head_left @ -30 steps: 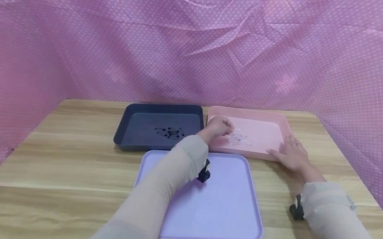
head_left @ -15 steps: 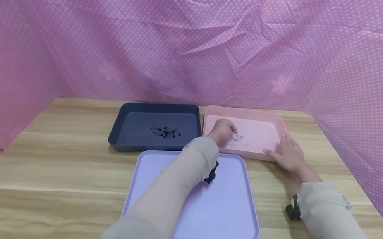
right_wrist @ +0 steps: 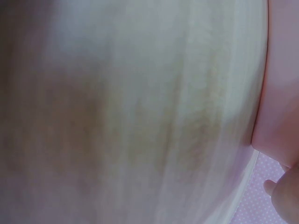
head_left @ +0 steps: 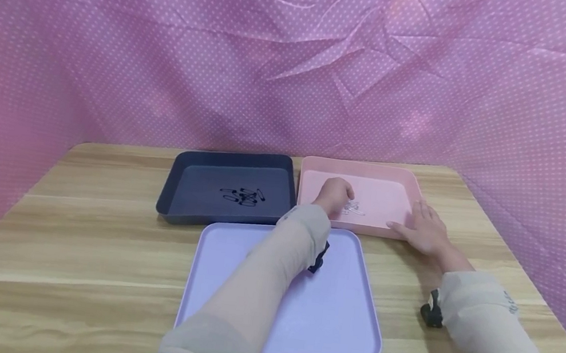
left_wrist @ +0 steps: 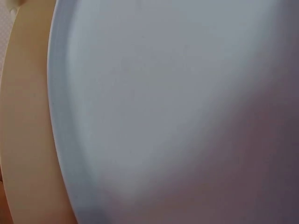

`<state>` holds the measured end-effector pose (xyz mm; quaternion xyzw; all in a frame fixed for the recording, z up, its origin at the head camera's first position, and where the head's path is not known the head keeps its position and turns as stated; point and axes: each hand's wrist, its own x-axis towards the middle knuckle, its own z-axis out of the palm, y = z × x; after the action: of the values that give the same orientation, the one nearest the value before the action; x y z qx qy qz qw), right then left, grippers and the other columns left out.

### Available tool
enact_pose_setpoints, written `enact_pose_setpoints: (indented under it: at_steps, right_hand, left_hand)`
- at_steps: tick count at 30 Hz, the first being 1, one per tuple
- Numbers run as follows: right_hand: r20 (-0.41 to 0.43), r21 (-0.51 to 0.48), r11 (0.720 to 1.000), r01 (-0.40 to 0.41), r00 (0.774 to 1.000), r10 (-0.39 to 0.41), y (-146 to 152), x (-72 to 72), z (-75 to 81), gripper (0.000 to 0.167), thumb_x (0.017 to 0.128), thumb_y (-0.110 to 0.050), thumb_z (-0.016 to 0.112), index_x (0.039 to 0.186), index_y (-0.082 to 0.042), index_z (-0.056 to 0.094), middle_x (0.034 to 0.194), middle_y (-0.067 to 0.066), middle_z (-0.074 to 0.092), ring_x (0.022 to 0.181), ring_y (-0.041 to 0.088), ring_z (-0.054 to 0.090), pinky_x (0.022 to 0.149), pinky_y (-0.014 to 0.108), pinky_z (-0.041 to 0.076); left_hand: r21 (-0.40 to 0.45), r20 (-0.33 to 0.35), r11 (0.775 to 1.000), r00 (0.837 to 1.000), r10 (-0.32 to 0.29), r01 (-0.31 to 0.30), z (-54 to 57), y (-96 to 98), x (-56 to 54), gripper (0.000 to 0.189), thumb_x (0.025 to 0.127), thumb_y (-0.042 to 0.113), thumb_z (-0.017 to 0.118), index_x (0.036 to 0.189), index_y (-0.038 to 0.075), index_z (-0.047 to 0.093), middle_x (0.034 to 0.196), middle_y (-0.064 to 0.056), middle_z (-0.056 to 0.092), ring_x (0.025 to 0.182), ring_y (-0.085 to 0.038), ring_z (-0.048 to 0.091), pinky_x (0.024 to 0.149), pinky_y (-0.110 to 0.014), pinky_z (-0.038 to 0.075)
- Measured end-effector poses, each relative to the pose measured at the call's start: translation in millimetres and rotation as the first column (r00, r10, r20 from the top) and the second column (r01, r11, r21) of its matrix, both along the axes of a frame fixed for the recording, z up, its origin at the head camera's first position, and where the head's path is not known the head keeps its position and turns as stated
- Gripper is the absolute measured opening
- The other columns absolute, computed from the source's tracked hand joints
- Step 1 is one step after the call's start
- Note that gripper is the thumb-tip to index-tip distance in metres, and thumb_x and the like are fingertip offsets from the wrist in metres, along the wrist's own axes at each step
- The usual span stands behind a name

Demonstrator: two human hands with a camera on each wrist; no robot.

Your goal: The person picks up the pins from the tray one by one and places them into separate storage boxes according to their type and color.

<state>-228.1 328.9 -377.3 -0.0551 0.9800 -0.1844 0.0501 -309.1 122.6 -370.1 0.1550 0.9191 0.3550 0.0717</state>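
Note:
My left hand [head_left: 334,196] reaches into the pink tray [head_left: 381,231], fingers bent down beside a small pile of silver safety pins [head_left: 354,208]. Its fingertips are hidden behind the hand, and I cannot tell whether they pinch a pin. At the tray's front right corner, my right hand [head_left: 426,230] rests with straight fingers along the right wall and the thumb toward the front rim. That tray's pink wall [right_wrist: 284,84] edges the right wrist view. Several black safety pins [head_left: 243,197] lie in the dark grey tray [head_left: 199,182] on the left.
A flat purple tray [head_left: 331,308] lies in front of the two deeper trays, under my left forearm. Its rim [left_wrist: 60,93] curves through the left wrist view. All three stand on a wooden table [head_left: 84,247], with pink dotted cloth [head_left: 294,68] behind and at both sides.
My left hand, which showed a silver safety pin at its fingertips, has moved slightly right and down to the pile. The right hand stays at the pink tray's corner. The head view has shifted slightly.

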Motion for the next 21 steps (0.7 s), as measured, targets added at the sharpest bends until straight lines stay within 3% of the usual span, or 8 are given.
enact_pose_setpoints:
  at_steps: [6,10,21]
  right_hand:
    - [-0.005,0.008,1.000,-0.005,1.000,0.005,-1,0.9,0.4,0.097,0.083,-0.058,0.036,0.129,0.015,-0.007,0.133,0.034,-0.009,0.121,0.048,-0.003,0.094,0.056,-0.001]
    - [-0.005,0.005,1.000,-0.008,1.000,0.008,-3,1.3,-0.2,0.097,0.082,-0.058,0.036,0.129,0.015,-0.007,0.134,0.034,-0.009,0.121,0.048,-0.003,0.094,0.057,-0.001]
    - [-0.013,0.001,1.000,-0.014,1.000,0.014,1,1.0,-1.6,0.096,0.083,-0.058,0.036,0.130,0.014,-0.007,0.134,0.034,-0.008,0.120,0.049,-0.002,0.093,0.058,-0.001]
  left_hand:
    - [0.010,0.024,1.000,0.999,0.029,-0.029,-2.3,1.4,-0.9,0.026,0.074,-0.010,0.050,0.084,0.007,0.067,0.096,-0.002,0.061,0.102,-0.016,0.049,0.091,-0.023,0.033]
    - [0.011,0.005,1.000,1.000,0.028,-0.028,-2.7,-2.6,-0.1,0.026,0.075,-0.009,0.050,0.087,0.007,0.066,0.098,-0.002,0.061,0.101,-0.016,0.050,0.090,-0.023,0.034]
    - [-0.009,-0.031,1.000,1.000,-0.002,0.001,10.9,-18.9,9.4,0.024,0.081,-0.001,0.046,0.093,0.006,0.065,0.101,-0.002,0.061,0.100,-0.014,0.051,0.085,-0.021,0.037]
